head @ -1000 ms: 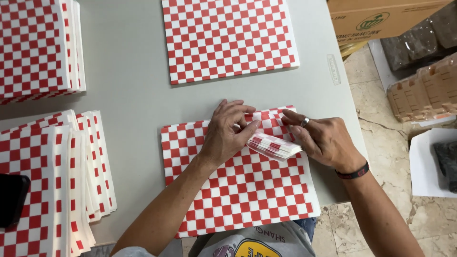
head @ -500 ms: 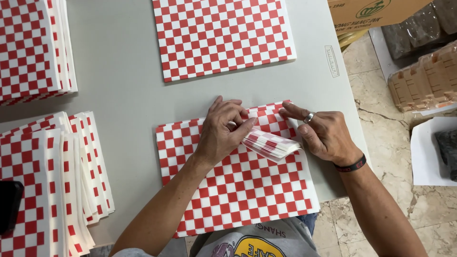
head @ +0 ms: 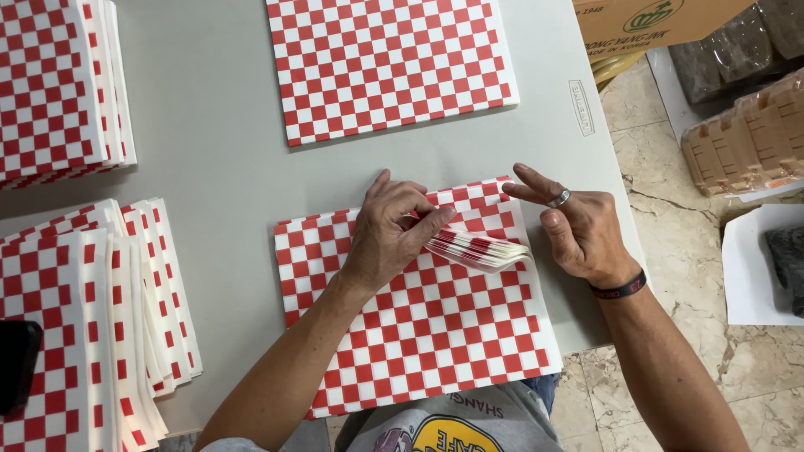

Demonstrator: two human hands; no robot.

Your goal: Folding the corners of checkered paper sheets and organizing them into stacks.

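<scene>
A stack of red-and-white checkered paper sheets [head: 435, 326] lies on the grey table [head: 226, 159] in front of me. My left hand [head: 389, 230] pinches a bunch of the top sheets at the stack's upper right corner and holds them lifted and fanned [head: 481, 249]. My right hand [head: 578, 226], with a ring and a dark wristband, hovers just right of the fanned corner with its fingers spread, holding nothing.
Another checkered stack [head: 389, 63] lies at the far middle. More stacks sit at the far left [head: 59, 84] and near left [head: 84, 318]. A cardboard box [head: 662, 21] and brown trays [head: 745, 125] stand on the floor to the right. A dark object [head: 15, 364] is at the left edge.
My right hand has let go of the lifted sheet corners and drawn back to the right with its fingers spread. My left hand keeps the bunch pinched.
</scene>
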